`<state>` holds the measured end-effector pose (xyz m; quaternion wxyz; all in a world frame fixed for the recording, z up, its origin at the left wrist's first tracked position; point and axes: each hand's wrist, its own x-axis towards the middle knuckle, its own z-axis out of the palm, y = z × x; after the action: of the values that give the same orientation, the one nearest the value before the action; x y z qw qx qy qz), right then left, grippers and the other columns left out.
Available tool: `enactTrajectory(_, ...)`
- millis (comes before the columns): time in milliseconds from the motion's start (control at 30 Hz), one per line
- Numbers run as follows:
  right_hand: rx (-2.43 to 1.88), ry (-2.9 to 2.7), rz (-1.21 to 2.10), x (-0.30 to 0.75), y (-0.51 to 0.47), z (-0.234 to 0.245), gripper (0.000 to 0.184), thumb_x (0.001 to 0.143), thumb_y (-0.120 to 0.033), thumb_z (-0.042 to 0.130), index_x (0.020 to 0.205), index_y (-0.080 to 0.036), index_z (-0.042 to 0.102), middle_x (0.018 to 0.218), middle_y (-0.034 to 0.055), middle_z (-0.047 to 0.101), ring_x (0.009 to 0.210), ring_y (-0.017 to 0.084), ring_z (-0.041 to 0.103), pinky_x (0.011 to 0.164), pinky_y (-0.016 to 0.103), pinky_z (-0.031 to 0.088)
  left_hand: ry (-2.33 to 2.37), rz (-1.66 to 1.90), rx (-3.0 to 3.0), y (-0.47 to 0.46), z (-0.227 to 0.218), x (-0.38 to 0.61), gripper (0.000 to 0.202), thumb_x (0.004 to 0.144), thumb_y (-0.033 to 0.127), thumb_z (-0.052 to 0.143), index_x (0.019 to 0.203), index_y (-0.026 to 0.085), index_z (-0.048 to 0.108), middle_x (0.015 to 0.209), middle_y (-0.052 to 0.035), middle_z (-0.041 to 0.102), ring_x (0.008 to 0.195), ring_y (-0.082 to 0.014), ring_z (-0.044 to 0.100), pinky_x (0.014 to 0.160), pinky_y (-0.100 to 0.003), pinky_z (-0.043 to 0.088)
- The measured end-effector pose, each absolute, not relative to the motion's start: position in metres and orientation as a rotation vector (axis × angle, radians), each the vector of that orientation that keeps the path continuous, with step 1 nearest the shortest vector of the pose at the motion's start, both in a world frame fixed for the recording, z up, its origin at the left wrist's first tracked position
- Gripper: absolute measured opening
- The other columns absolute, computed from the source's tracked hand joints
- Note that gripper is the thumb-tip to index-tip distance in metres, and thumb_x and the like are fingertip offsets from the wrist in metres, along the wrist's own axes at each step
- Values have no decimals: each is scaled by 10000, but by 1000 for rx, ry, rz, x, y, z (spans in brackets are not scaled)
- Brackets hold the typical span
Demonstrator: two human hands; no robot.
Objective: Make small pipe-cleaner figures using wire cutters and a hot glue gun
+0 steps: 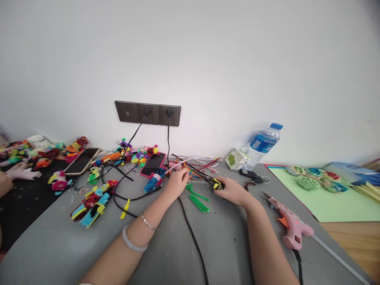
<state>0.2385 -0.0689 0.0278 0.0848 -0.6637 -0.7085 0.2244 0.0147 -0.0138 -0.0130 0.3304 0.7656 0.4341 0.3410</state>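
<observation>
Pinching a pipe cleaner stem [186,172] between thumb and fingertips, my left hand [177,183] is closed narrow on it near the far edge of the table [225,249]. It sits just in front of the loose bundle of pipe cleaners [198,163] that lies below the wall sockets [147,113]. My right hand [234,192] is wrapped round the black-and-yellow handles of the wire cutters [213,181], whose nose points at my left fingertips. Whether the blades are around the stem or only beside it is too small to tell.

I judge this to be the trimming step. A clean snip calls for the stem held taut and the blades square across it, clear of my fingertips.

Bent green pipe cleaners [198,201] lie between my hands, a black cable [191,233] runs toward me, and the pink hot glue gun [292,226] rests well apart by the right edge.
</observation>
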Motion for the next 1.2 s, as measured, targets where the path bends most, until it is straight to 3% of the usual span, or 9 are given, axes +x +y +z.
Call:
enactTrajectory(500,-1963,-2108,683,241,-67,24,286,726,-311,520,941,-188,663,853,55,704,791,238,615,668,284,377,1201,887,2043,-18,-5,15,227,871,208,470,648,181,502,615,-8,607,572,-137,552,567,-236,339)
enactTrajectory(1200,-1942,-2111,657,240,-68,25,165,714,-299,529,806,-191,614,744,35,671,685,205,576,608,269,344,1193,853,2078,-21,-3,14,276,865,212,417,590,191,430,531,24,490,492,-114,434,531,-234,280)
